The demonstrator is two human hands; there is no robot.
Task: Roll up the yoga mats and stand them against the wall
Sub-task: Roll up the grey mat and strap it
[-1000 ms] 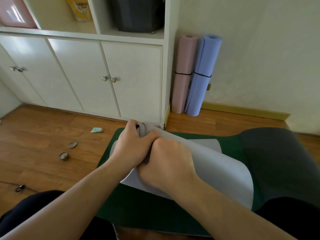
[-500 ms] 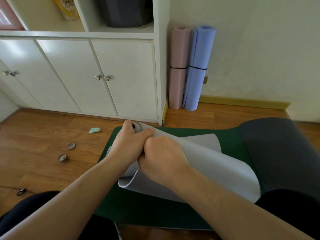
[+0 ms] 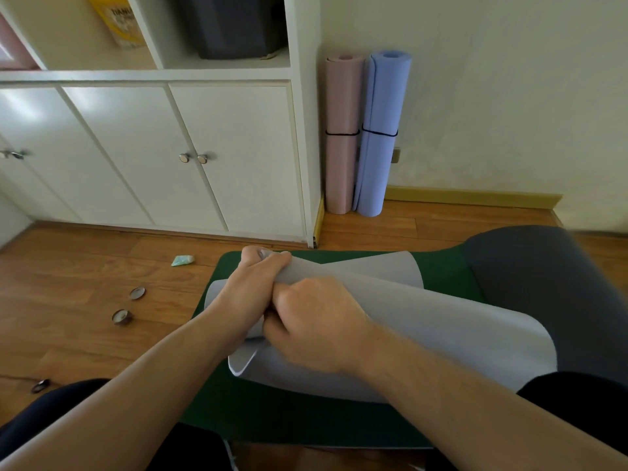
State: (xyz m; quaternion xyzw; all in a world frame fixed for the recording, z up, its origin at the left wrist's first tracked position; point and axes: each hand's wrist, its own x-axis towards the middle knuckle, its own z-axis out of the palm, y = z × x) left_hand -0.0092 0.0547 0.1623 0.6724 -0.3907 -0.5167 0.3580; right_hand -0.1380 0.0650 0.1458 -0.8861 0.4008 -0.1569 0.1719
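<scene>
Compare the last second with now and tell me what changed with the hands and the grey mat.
Little changed. The left hand and right hand keep gripping the end of the grey mat, and its near edge has lifted and curled further off the green mat. Nothing was released. The pink mat and blue mat stayed standing by the wall; the camera shifted slightly.

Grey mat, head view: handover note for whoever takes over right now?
Left hand and right hand: both grip the grey mat's near end, curling it to start the roll.
Grey mat lies mostly unrolled on the green mat, which is flat on the floor.
Done: pink mat and blue mat rolled, banded, standing against the wall.
Left: roll the grey mat, then the green one, stand both by the wall.
</scene>
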